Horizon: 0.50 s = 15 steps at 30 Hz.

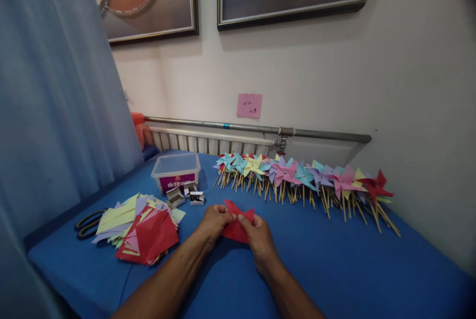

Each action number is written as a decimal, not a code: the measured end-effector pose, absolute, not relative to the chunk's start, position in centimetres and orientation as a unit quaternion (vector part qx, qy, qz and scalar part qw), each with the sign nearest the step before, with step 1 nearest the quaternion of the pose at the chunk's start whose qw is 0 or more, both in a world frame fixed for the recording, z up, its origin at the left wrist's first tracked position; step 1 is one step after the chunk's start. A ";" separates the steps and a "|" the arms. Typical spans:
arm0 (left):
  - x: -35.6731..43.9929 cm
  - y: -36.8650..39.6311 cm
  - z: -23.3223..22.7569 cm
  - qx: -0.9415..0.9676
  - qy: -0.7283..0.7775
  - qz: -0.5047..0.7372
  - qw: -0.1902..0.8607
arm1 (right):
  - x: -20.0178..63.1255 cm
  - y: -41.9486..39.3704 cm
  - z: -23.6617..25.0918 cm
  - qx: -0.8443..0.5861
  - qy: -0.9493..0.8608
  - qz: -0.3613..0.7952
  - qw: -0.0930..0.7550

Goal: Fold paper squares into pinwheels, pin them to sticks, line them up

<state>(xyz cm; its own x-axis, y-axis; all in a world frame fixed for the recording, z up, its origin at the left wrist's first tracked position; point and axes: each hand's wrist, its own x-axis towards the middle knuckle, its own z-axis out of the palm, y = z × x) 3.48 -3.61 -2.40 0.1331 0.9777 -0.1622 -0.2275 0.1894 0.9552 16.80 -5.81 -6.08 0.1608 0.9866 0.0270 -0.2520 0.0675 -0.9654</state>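
Note:
Both my hands hold a red paper piece (pixel 238 229) just above the blue table (pixel 334 269), near its middle. My left hand (pixel 214 224) pinches the paper's left side with fingers bent over it. My right hand (pixel 258 236) grips the right side, thumb on top. One pointed corner of the red paper sticks up between the hands. A stack of cut paper squares (pixel 139 227), red on top with green, pink and lilac beneath, lies to the left of my left hand.
A long row of finished paper pinwheels (pixel 297 180) on wooden sticks lies along the wall. A clear plastic box (pixel 176 171), small open boxes (pixel 185 196) and black scissors (pixel 87 223) sit at the left. A blue curtain (pixel 52 111) hangs on the left.

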 end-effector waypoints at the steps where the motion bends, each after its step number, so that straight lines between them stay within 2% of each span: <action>1: 3.5 -3.6 -2.4 0.418 0.453 0.485 0.621 | 16.7 -6.0 -5.6 -0.445 -0.395 0.518 0.615; 6: 2.9 -3.1 -2.5 0.394 0.440 0.501 0.633 | 17.2 -6.9 -3.5 -0.410 -0.382 0.558 0.612; 15: 2.2 -2.9 -1.9 0.371 0.428 0.502 0.654 | 18.5 -6.9 -2.9 -0.404 -0.493 0.527 0.562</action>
<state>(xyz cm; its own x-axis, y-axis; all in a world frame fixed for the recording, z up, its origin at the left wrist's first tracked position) 2.18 -2.86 -1.89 0.1300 0.9737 -0.1869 -0.3382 0.2207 0.9148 18.48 -6.94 -2.89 -0.0409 0.9910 0.1279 -0.1947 0.1176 -0.9738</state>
